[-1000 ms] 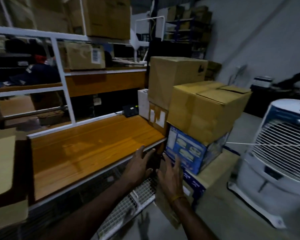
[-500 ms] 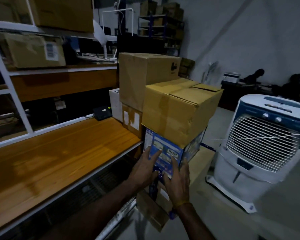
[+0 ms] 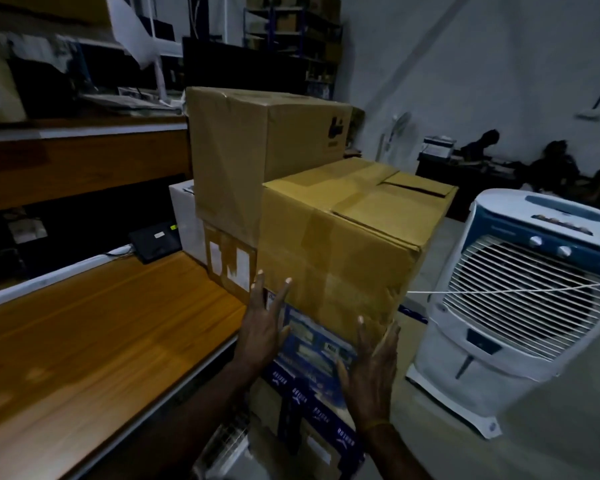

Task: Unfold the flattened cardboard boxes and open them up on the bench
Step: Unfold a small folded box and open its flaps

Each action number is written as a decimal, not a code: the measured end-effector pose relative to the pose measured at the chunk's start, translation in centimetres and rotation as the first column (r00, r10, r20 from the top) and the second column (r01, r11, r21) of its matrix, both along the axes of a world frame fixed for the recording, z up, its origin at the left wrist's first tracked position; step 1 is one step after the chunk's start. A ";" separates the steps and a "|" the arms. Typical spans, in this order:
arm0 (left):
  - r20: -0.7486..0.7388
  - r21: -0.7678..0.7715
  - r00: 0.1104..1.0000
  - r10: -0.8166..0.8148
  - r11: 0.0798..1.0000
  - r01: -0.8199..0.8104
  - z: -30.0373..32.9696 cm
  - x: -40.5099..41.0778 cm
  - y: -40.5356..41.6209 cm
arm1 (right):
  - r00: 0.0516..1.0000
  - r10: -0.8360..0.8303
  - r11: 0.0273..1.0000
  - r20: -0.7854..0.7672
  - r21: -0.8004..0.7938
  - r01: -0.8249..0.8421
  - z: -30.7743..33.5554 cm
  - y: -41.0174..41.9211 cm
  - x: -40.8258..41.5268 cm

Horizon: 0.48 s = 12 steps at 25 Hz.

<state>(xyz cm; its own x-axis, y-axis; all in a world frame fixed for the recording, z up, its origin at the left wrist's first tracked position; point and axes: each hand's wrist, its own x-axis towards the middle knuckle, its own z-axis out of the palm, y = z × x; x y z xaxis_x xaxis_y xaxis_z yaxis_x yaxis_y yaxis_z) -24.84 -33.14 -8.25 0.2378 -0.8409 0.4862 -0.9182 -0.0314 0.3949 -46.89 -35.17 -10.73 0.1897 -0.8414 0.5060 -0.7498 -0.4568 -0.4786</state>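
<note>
Both hands have risen: left hand [image 3: 262,327] and right hand [image 3: 373,372], fingers spread, holding nothing, flank the blue printed box [image 3: 312,344]; fetching step, next needs a grip.

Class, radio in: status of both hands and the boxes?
Left hand, right hand open, against blue printed box. Taped brown cardboard box stacked on top. Wooden bench alongside.

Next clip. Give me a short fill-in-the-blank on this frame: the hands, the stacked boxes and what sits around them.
1. Both hands, left hand and right hand, reach toward the ____ printed box.
2. The taped brown cardboard box sits directly ____ that printed box.
3. The white air cooler stands to the ____ of the stack.
4. The bench has an orange ____ top.

Missing words: blue; on top of; right; wooden
</note>
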 end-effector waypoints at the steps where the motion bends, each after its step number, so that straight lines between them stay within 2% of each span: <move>1: -0.013 -0.009 1.000 0.029 1.000 -0.029 -0.2 1.3 -1.5 | 0.999 -0.004 1.000 0.035 0.000 0.004 -0.3 -1.0 0.2; 4: -0.105 -0.039 0.993 0.043 0.998 -0.047 -1.2 5.3 -5.7 | 0.998 0.021 0.998 0.058 -0.053 -0.018 -1.1 -4.1 0.3; 8: -0.245 -0.129 0.965 -0.089 0.990 0.059 -2.7 7.7 -8.9 | 0.997 0.039 0.992 0.059 -0.124 -0.032 -2.0 -6.5 -0.7; 12: -0.267 -0.185 0.958 -0.104 0.981 0.055 -2.1 7.0 -9.5 | 0.996 0.036 0.990 0.083 -0.138 -0.025 -2.1 -7.1 -0.9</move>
<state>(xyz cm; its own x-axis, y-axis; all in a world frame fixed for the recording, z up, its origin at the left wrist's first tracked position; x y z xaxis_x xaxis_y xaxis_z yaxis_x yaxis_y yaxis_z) -17.81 -42.60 -10.37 0.3179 -0.7711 0.5517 -0.7705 0.1290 0.6242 -47.81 -42.27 -12.81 0.1653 -0.7580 0.6310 -0.6937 -0.5442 -0.4719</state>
